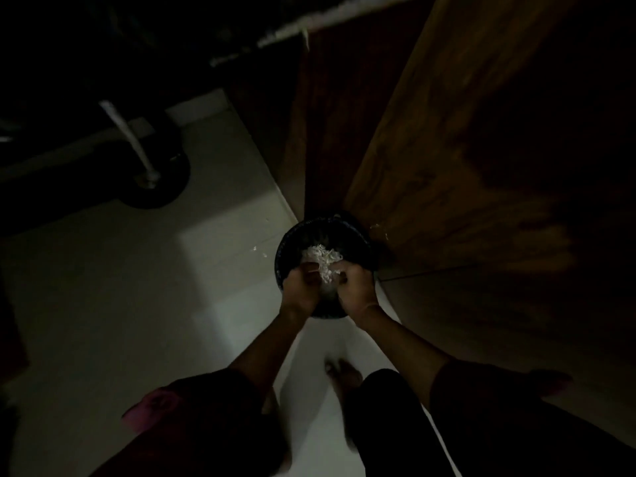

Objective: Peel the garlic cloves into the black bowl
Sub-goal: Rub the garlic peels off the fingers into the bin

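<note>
The scene is very dim. A round black bowl (358, 246) sits low in the middle of the view, beside the corner of a wooden cabinet. A heap of white garlic pieces and skins (321, 256) lies inside it. My left hand (298, 289) and my right hand (356, 289) are over the bowl's near side, close together. The fingers of both hands are curled into the near edge of the white heap and seem to pinch some of it. It is too dark to tell cloves from skins.
A wooden cabinet (447, 166) rises at the right and behind the bowl. A pale tiled floor (137, 287) spreads to the left, with a few white scraps (260, 252) on it. A dark round base with a metal pole (151, 177) stands at upper left. A foot (344, 371) is below the bowl.
</note>
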